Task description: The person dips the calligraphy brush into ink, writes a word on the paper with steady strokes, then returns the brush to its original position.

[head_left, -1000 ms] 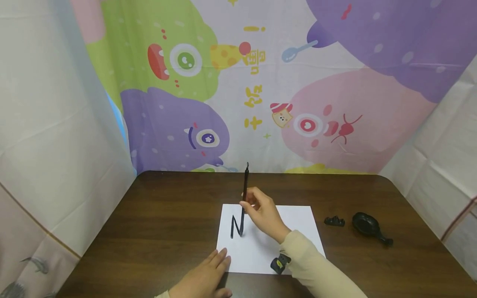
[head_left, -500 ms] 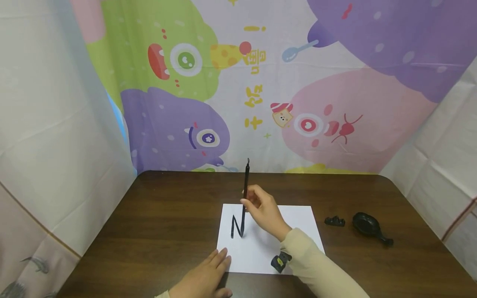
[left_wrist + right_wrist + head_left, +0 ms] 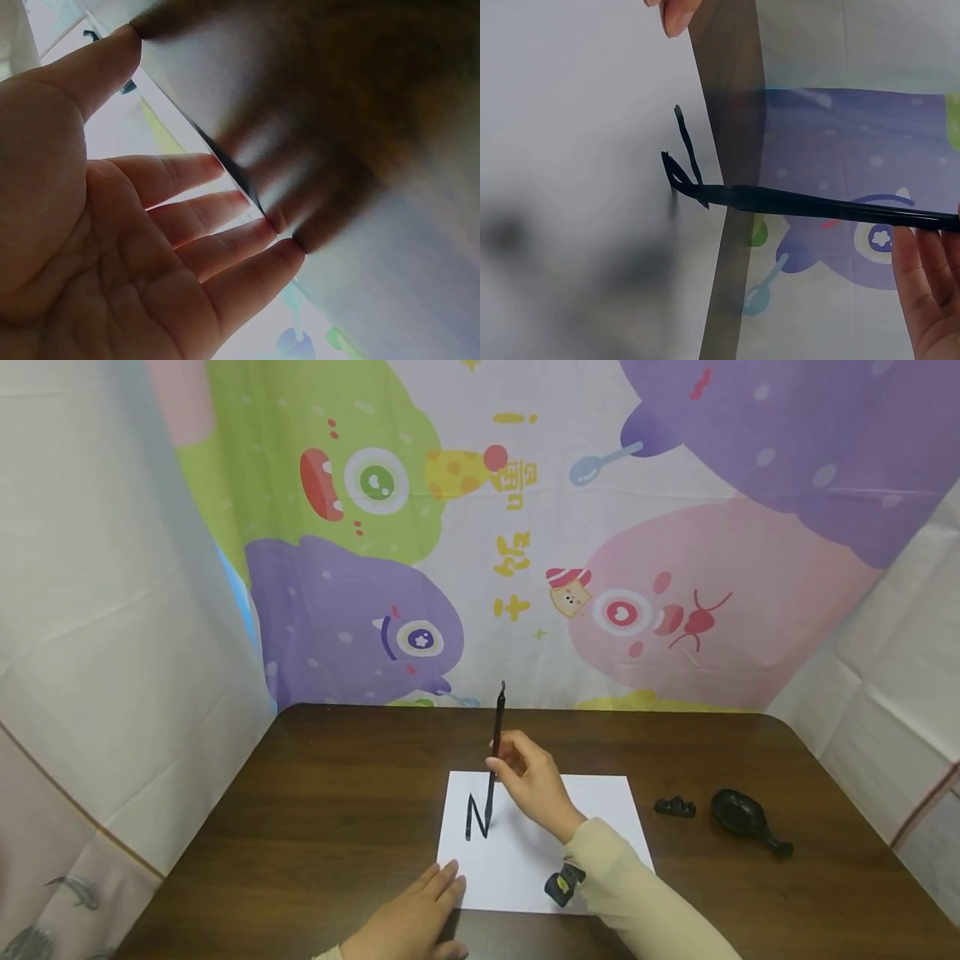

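On brown worktop [image 3: 322, 793], pinches brush [image 3: 498, 720] near-upright in right grip [image 3: 536, 785], bristles-down over paper [image 3: 517, 881]. Rests straight-fingered left grip [image 3: 408, 912] at near-left corner.

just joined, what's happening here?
A person's right hand holds a black brush nearly upright, tip down at some black strokes shaped like an N on a white sheet of paper. The left hand lies flat, fingertips at the paper's near left corner area. A small black ridged block and a black dish with a handle sit right of the paper, untouched.
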`<state>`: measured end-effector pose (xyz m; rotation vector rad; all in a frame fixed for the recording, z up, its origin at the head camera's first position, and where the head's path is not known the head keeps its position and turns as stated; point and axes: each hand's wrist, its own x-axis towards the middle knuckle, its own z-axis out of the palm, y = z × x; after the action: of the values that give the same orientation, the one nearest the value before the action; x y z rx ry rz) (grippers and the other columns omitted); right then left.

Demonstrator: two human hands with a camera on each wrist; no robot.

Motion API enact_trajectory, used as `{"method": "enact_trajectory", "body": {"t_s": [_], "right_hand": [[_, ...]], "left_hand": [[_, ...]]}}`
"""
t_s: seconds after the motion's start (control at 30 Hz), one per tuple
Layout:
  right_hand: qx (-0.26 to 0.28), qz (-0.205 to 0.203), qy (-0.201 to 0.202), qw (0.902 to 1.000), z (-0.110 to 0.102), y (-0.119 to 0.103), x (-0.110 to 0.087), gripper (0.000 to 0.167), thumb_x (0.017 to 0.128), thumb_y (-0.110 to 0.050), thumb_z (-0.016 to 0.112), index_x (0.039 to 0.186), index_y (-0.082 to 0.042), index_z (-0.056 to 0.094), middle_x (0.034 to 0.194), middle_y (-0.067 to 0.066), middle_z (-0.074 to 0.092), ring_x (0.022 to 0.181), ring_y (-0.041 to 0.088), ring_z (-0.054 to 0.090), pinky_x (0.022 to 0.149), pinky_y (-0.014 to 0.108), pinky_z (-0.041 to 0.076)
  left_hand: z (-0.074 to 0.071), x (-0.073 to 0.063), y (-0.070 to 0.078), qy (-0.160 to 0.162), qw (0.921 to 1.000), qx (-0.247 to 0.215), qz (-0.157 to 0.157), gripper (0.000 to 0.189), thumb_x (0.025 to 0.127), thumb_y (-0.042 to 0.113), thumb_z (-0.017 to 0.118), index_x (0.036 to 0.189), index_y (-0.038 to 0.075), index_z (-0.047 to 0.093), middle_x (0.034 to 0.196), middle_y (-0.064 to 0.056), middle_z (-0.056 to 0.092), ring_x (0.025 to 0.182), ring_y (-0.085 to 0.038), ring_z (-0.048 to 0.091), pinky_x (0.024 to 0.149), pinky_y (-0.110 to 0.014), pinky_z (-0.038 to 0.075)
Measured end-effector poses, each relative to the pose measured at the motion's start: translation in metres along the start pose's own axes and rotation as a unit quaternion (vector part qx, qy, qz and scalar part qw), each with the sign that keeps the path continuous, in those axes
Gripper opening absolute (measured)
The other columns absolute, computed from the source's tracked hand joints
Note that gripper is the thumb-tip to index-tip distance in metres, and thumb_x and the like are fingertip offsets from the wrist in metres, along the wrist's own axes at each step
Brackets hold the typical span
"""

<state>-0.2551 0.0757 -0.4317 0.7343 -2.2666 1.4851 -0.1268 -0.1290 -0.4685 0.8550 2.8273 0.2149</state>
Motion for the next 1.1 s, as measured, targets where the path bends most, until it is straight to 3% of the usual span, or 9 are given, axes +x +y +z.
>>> {"method": "enact_trajectory", "body": {"t_s": [0.5,0.87,1.1], "right_hand": [[-0.023,-0.004,0.014,0.9996,0.002,0.007,0.004,0.019,0.092,-0.013,0.068,0.108,-0.005,0.063,0.086,0.003,0.065,0.079,0.013,0.061,0.064,0.022,0.051],[-0.021,-0.002,0.021,0.9995,0.004,0.009,0.007,0.014,0.092,-0.014,0.068,0.105,-0.01,0.063,0.088,0.003,0.064,0.083,0.014,0.062,0.067,0.022,0.052],[-0.023,-0.008,0.03,0.9992,0.005,0.012,0.008,0.014,0.092,-0.013,0.068,0.104,-0.01,0.063,0.089,0.003,0.064,0.084,0.015,0.064,0.068,0.023,0.053]], "left_hand": [[0.001,0.001,0.001,-0.006,1.0,0.001,-0.003,0.077,0.083,0.053,0.07,0.14,0.005,0.052,0.15,-0.016,0.046,0.137,-0.038,0.045,0.105,-0.05,0.046],[-0.001,0.002,0.0,-0.015,0.9998,-0.008,-0.008,0.077,0.083,0.053,0.07,0.14,0.005,0.051,0.151,-0.016,0.045,0.138,-0.039,0.044,0.106,-0.052,0.045],[0.0,0.0,0.0,0.0,1.0,0.0,0.002,0.077,0.083,0.052,0.07,0.139,0.004,0.052,0.149,-0.018,0.047,0.137,-0.039,0.045,0.107,-0.05,0.045]]}}
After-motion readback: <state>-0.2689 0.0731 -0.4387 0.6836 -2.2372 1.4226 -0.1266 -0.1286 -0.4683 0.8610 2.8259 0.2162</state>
